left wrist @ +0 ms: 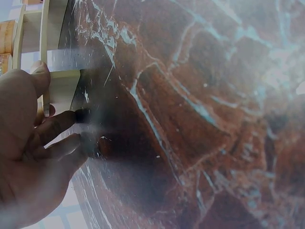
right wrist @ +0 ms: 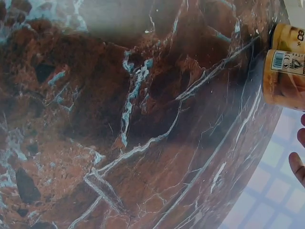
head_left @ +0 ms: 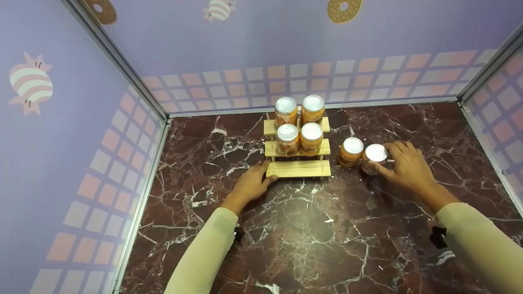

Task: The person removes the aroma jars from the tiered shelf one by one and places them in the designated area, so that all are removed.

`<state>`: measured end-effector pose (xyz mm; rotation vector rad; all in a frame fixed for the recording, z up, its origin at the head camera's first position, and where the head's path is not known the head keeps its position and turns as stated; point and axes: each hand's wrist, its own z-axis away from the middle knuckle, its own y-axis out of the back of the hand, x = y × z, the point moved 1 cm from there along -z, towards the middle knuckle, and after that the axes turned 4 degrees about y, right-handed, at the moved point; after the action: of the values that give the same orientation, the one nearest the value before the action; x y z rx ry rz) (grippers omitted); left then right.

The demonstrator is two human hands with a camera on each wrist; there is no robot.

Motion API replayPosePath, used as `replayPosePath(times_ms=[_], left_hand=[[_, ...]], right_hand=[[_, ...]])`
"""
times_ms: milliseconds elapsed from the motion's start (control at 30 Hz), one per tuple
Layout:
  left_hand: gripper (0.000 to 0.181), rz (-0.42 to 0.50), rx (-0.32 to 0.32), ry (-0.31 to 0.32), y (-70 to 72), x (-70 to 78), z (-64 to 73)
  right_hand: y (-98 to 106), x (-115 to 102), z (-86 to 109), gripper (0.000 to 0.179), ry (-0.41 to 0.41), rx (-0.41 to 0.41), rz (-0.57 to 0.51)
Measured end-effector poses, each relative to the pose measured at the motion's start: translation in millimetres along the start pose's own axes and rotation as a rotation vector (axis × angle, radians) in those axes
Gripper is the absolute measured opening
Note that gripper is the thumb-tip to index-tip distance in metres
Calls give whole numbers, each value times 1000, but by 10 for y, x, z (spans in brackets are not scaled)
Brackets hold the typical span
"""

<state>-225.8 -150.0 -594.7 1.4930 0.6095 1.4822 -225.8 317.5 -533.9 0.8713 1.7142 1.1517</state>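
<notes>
Cans (head_left: 311, 141) number six: I count two on the wooden rack (head_left: 298, 168)'s top step, two on its middle step, two on the table (head_left: 306, 245) right of it. One right hand (head_left: 408, 167) curves thumb and fingers round the outermost can (head_left: 375, 154); one left hand (head_left: 250, 182) clasps the rack's left end.

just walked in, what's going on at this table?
A person's left hand holds the left end of a small wooden rack at its lowest step. Their right hand is around the right-hand one of two cans standing on the table, right of the rack; how firmly it grips, I can't tell. Four similar cans stand on the rack: two on the top step, two on the middle step.
</notes>
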Motion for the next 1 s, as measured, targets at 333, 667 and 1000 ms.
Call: replayPosePath(times_ms=[333, 667, 1000], left_hand=[[91, 11, 13, 10, -273, -284, -184], [91, 18, 21, -4, -274, -280, -183], [89, -19, 35, -22, -188, -198, -130]], right_hand=[[-59, 66, -105, 74, -20, 31, -9], [-112, 89, -168, 71, -55, 37, -28], [-135, 102, -210, 71, -86, 16, -55]])
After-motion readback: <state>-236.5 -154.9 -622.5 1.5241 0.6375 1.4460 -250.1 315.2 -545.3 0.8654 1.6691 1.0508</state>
